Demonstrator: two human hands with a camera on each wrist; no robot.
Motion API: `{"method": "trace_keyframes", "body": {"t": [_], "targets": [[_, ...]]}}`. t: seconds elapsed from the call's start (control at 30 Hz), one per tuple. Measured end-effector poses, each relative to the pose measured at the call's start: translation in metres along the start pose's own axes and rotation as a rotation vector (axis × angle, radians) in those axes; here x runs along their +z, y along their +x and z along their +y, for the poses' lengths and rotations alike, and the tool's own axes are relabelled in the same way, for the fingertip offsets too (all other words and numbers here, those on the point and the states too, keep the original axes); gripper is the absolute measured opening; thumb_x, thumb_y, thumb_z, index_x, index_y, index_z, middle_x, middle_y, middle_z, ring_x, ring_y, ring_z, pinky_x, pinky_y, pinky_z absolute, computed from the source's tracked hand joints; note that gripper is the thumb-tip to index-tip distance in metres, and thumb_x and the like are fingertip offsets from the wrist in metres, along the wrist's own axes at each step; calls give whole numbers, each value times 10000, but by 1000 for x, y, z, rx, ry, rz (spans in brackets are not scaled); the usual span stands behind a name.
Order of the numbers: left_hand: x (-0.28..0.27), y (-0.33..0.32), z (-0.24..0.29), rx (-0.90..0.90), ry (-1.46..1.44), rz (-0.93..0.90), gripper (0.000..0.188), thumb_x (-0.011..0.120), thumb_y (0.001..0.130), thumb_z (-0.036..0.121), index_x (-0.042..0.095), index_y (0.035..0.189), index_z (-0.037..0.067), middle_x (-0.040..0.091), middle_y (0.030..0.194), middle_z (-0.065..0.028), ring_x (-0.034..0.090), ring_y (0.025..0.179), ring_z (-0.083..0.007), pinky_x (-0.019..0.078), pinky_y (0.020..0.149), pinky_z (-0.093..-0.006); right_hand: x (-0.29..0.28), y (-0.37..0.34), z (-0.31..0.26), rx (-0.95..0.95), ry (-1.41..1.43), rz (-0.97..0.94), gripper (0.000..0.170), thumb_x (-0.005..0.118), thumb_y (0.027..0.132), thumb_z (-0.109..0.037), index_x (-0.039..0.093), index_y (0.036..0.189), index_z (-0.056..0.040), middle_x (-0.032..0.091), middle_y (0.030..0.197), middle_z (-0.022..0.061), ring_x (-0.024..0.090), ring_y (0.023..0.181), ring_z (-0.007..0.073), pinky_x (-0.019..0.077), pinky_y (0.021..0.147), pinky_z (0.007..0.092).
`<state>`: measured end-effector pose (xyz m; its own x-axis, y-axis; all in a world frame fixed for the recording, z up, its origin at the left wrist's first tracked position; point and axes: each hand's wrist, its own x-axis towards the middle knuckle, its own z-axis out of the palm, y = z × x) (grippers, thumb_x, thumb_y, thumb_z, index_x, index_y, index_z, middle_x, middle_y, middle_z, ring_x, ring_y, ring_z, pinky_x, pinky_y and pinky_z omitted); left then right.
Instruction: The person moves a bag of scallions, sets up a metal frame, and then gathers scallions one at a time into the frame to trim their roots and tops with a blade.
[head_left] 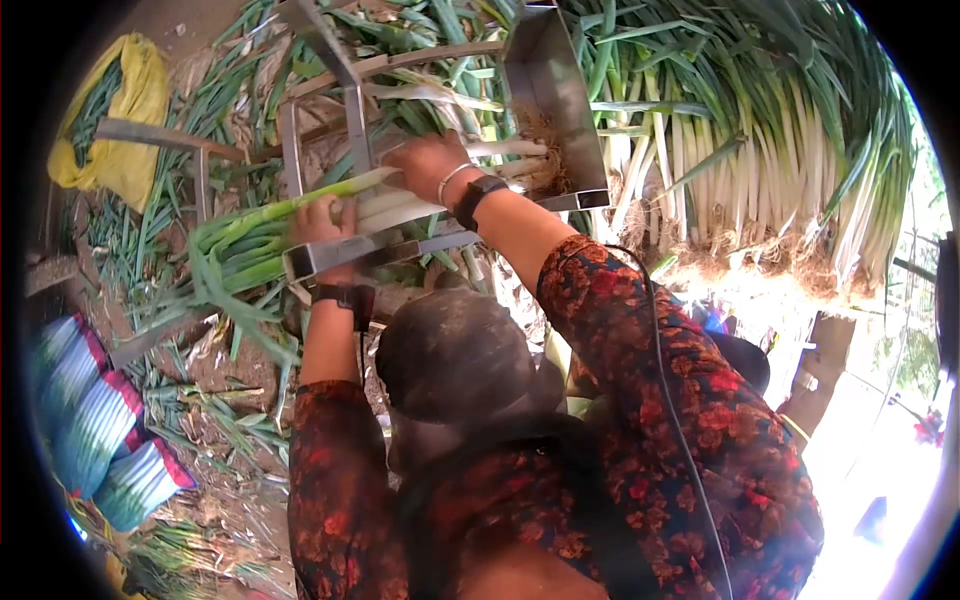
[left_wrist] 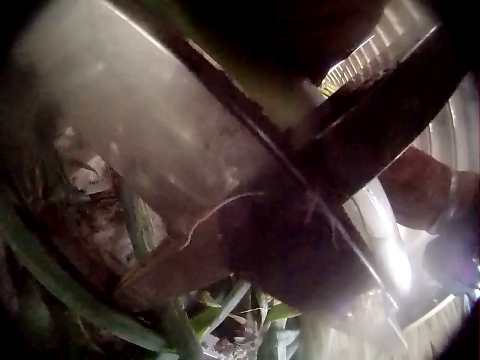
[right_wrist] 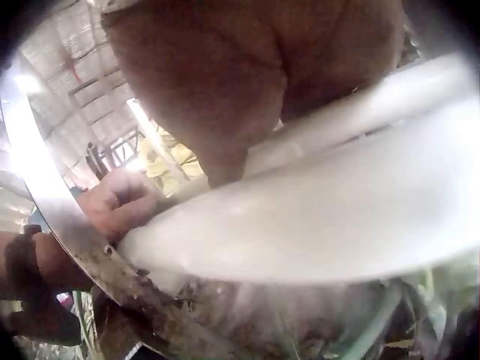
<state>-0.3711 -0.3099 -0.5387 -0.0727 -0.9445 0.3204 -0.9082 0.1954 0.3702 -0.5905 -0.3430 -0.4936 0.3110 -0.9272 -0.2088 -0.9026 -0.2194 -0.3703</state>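
Note:
Leeks (head_left: 390, 212) lie across a metal frame (head_left: 355, 130), their green leaves to the left. Roots of other stalks sit against the upright metal plate (head_left: 555, 90) at its right end. My left hand (head_left: 325, 222) is behind the frame's near bar, with fingers curled round the leeks near the leaves; the bar hides part of it. Farther right, my right hand (head_left: 430, 165) grips the white shafts from above. In the right wrist view a fingertip of the right hand (right_wrist: 225, 161) presses against a thick white shaft (right_wrist: 315, 217). The left wrist view is dark and mostly metal.
A big row of leeks (head_left: 740, 170) with roots toward me fills the right side. A yellow sack (head_left: 135, 110) stands far left, and several bundles with red bands (head_left: 100, 430) lie below it. Loose leaves (head_left: 240, 420) litter the ground. A cable (head_left: 660, 370) runs along my right sleeve.

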Motion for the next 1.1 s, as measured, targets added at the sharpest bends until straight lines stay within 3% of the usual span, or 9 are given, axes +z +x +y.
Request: {"method": "trace_keyframes", "body": {"t": [0.27,0.43,0.53,0.6,0.73,0.77,0.8,0.93,1.1], "targets": [[0,2,6,96,267,-37,356,605,838,405,620,1169,276,496,1288,-4,422,1260,-218,173,1092,-572,-9,-39,35,197,-90,-47,481,428,899,-545,612,1158,-183,656,966,132,611,939,325,435,811,467],[2,-6,-9,164,104,16,228,641,820,339,693,1016,236,589,1022,-30,546,997,-264,390,945,-427,-13,-68,35,179,37,-39,403,522,881,-470,632,1085,-140,653,1024,133,603,973,321,443,805,459],[6,-5,-12,153,17,36,179,647,822,305,707,963,212,590,995,-46,546,962,-269,413,901,-413,19,-119,39,-233,89,717,281,645,825,-335,636,1013,-127,642,1038,107,588,994,289,443,792,449],[6,1,-13,121,2,-2,162,645,826,286,710,947,199,589,982,-49,547,957,-263,414,896,-412,14,-172,46,-309,125,465,226,693,776,-211,623,969,-117,627,1057,85,565,1023,276,436,817,457],[8,6,-17,24,10,-70,156,644,842,252,711,927,139,612,937,-70,568,919,-270,431,858,-397,25,-225,133,167,-128,-429,127,620,752,-103,629,878,-87,625,847,111,623,847,290,498,738,414],[11,6,-23,61,13,-55,227,598,889,274,670,959,71,610,938,-134,566,874,-340,433,800,-431,49,-238,185,364,-92,-261,117,566,748,-17,631,827,-73,614,760,126,619,758,315,500,626,403],[12,8,-20,31,18,-51,213,618,872,266,677,924,68,615,912,-128,574,855,-334,441,785,-431,65,-264,235,408,40,428,142,522,764,-2,626,831,-71,607,766,140,607,757,333,500,645,411],[11,14,-9,-39,63,-20,216,664,836,262,670,823,46,626,858,-136,584,797,-347,453,736,-448,69,-291,396,1417,-74,590,287,529,862,-299,658,961,-63,649,870,206,629,876,358,492,800,433],[12,13,-7,-36,144,-55,283,589,902,320,639,901,42,591,928,-159,546,855,-376,423,754,-456,50,-297,465,1135,295,99,577,532,862,-485,622,1061,49,656,956,255,642,819,347,504,737,432]]}}
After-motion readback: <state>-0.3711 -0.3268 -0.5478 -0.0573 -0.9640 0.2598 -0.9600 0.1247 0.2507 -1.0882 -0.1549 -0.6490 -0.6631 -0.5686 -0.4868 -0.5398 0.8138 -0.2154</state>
